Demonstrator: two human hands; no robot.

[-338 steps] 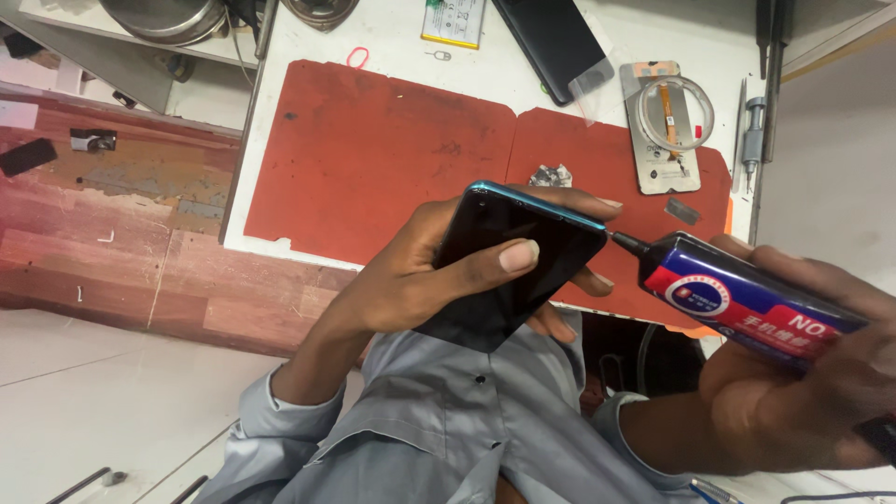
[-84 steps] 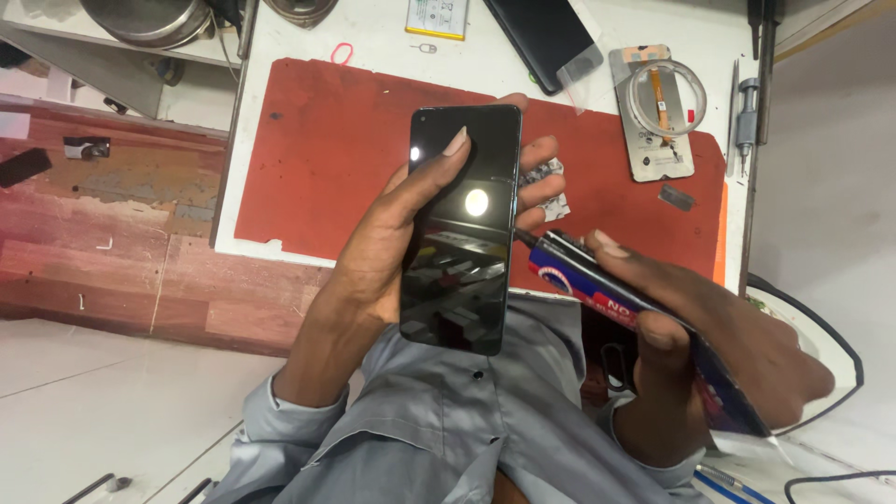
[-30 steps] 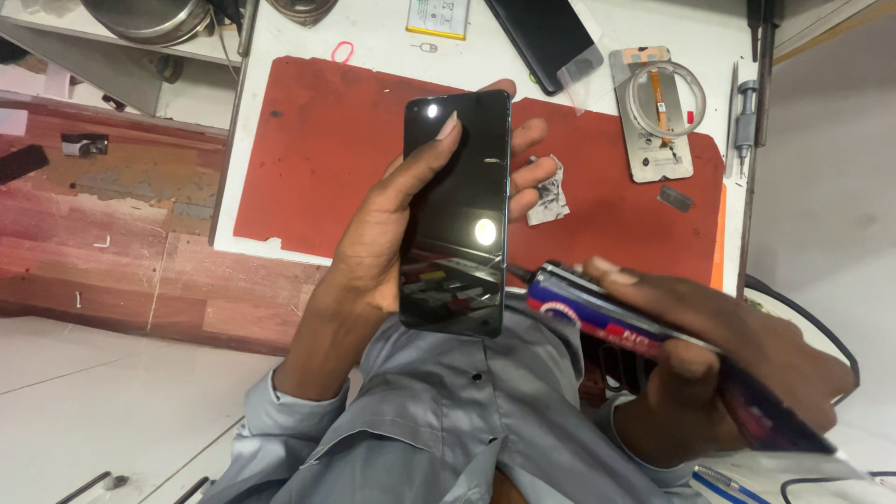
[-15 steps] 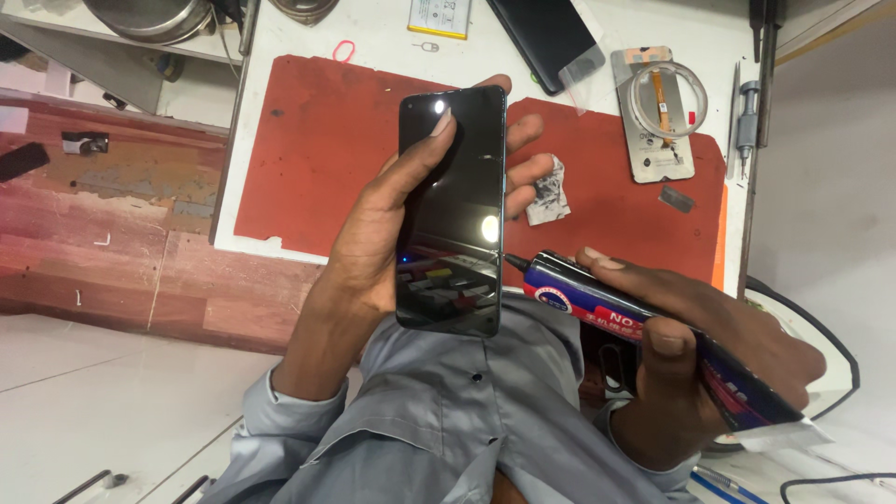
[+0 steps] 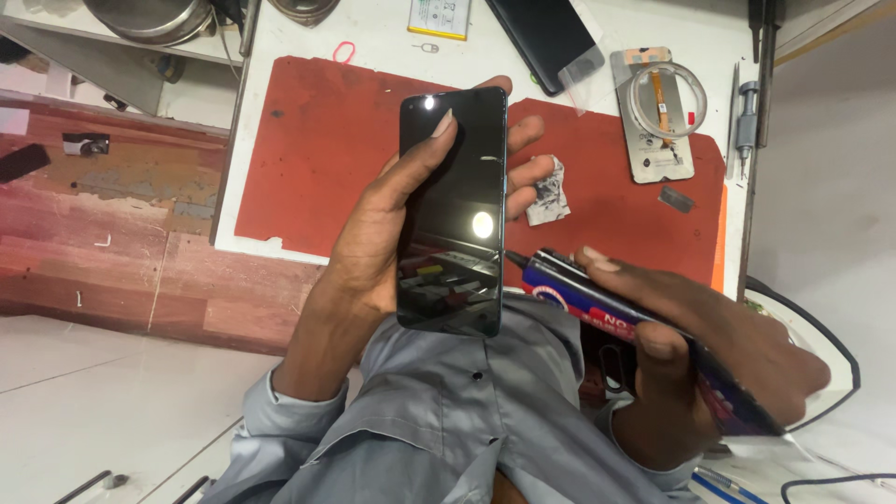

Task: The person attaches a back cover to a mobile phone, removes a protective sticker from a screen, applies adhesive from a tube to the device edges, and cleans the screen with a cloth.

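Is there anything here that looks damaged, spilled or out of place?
Nothing looks spilled or broken. One oddity: a crumpled grey scrap lies on the red mat, beside the fingers of the left hand holding the phone.

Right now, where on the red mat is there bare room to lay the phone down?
The left half of the red mat is bare, between its left edge and the left hand holding the phone. The right side is crowded: crumpled wipe, back cover with ring, right hand gripping the glue tube.

Your left: red mat (image 5: 308, 159) bare, open passage | your right: crumpled foil (image 5: 549, 191), screen frame part (image 5: 658, 117), screwdriver (image 5: 744, 117) crowd mat | far edge: dark phone (image 5: 546, 37) blocks.
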